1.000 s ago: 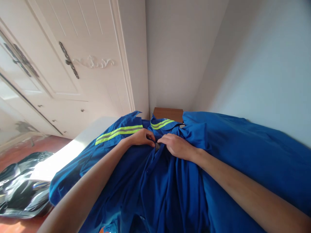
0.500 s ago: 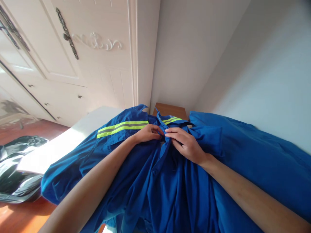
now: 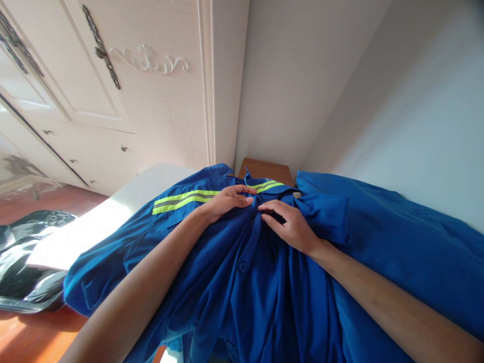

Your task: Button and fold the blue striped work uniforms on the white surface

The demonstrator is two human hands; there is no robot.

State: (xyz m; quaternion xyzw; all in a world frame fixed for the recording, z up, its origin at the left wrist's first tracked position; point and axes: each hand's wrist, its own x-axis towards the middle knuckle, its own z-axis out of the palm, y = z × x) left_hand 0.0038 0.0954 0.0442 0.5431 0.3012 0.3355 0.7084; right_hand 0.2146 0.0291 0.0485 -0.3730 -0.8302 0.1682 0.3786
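A blue work garment (image 3: 219, 252) with yellow-and-grey reflective strips lies spread before me, its collar at the far end. Near the collar, my left hand (image 3: 230, 200) touches the front edge, thumb and forefinger a little apart and the other fingers bent. My right hand (image 3: 288, 222) is beside it, fingers bent and pinching the button strip just below. Further down the strip a dark button (image 3: 242, 267) shows. What lies between the two hands is mostly hidden by the fingertips and folds.
White cabinets (image 3: 162, 101) with metal handles stand at the upper left. A blue pillow-like shape (image 3: 401, 227) lies on the right, by the wall. Black plastic bags (image 3: 30, 272) lie on the floor at left. Behind the collar is a brown wooden piece (image 3: 264, 169).
My left hand has loosened, its thumb and forefinger now apart and slightly away from my right hand. My right hand has moved slightly down. The view has shifted a little.
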